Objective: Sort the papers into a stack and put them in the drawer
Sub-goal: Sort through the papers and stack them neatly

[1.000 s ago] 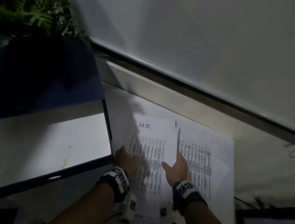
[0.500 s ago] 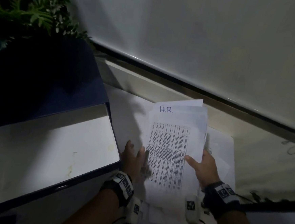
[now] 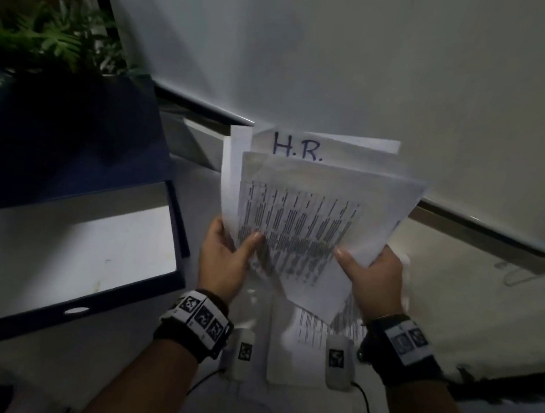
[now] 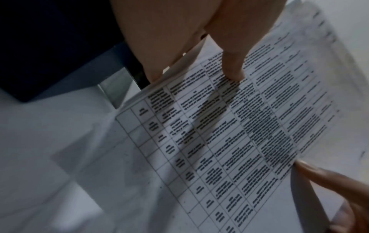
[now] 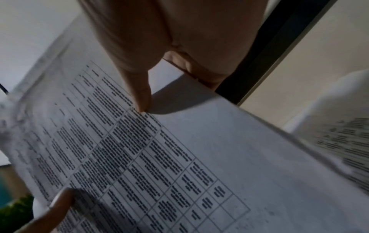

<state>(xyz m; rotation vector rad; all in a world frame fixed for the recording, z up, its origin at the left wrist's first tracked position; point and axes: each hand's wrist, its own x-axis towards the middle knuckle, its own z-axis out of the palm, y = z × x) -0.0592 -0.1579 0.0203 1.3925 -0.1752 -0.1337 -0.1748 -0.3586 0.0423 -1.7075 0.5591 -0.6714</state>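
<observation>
Papers [image 3: 309, 222] held up in both hands, beside open drawer [image 3: 75, 256].
Left hand [image 3: 224, 261] pinches lower left edge, thumb on top; right hand [image 3: 373, 273] pinches lower right edge; sheets fanned, unaligned; more sheets [image 3: 316, 333] lie below.

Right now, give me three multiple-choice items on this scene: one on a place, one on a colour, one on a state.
1. Where is the open drawer relative to the papers?
A. left
B. right
C. behind

2. What colour is the handwritten "H.R."?
A. red
B. blue
C. green

3. How are the papers?
A. flat in the drawer
B. held up in both hands, fanned unevenly
C. rolled into a tube

Key: 1 A, the drawer sits left of the hands. 2 B, blue ink shows. 3 B, the left hand and right hand pinch them, edges misaligned.
</observation>
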